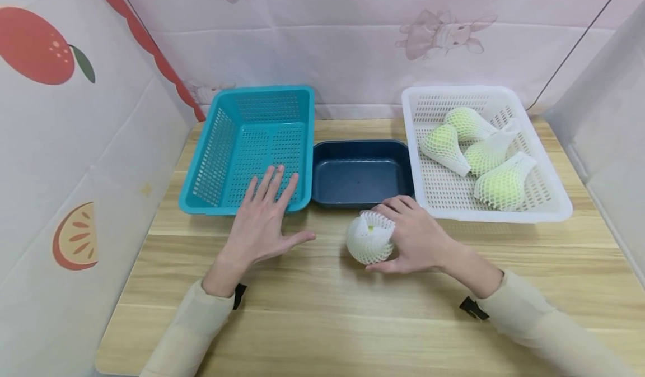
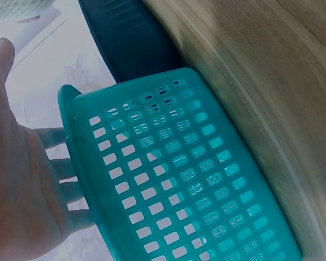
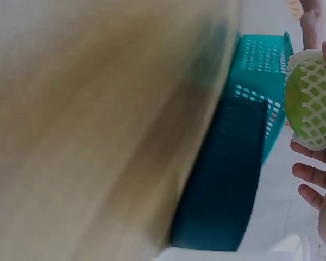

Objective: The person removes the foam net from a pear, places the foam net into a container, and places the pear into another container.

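Observation:
A round green fruit in a white foam net (image 1: 370,238) is gripped by my right hand (image 1: 418,237), in front of the dark blue tray; the right wrist view shows thumb and fingers around the netted fruit (image 3: 315,103). My left hand (image 1: 262,220) has its fingers straight and spread over the front rim of the teal basket (image 1: 201,209). In the left wrist view the fingers of the left hand (image 2: 22,179) reach behind the rim of the basket (image 2: 92,179). Nothing is held in the left hand.
The dark blue tray (image 1: 360,181) stands between the teal basket and a white basket (image 1: 504,215) on the right. Several netted fruits (image 1: 501,189) lie in the white basket. All stand on a wooden table (image 1: 322,321), with a patterned cloth wall (image 1: 342,57) behind.

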The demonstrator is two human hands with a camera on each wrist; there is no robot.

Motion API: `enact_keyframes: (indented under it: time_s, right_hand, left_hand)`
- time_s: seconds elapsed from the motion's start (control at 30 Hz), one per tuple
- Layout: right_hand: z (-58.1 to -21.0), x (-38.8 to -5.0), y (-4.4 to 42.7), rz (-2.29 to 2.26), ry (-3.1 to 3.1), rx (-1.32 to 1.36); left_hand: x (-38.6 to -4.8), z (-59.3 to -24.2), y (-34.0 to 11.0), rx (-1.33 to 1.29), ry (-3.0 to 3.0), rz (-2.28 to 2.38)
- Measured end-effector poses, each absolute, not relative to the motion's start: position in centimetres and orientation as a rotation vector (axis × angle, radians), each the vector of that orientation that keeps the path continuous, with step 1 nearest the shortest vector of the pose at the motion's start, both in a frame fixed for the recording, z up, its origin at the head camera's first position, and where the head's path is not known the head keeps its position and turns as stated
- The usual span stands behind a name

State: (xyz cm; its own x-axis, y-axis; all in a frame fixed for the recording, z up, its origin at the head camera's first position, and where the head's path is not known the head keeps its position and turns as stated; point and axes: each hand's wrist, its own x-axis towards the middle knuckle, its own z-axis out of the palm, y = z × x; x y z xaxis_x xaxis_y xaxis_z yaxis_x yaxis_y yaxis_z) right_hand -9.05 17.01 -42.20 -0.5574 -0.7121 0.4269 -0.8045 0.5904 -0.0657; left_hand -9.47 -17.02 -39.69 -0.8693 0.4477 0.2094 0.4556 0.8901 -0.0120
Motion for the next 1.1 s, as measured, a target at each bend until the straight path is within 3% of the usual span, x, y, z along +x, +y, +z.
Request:
enact_keyframes:
  time_s: [1.1]
  right_hand:
    - [-45.3, -8.7, 16.4, 0.197, -2.578, 1.43]
  left_hand:
    - [-9.3, -39.7, -16.9, -0.712, -2.866, -0.053]
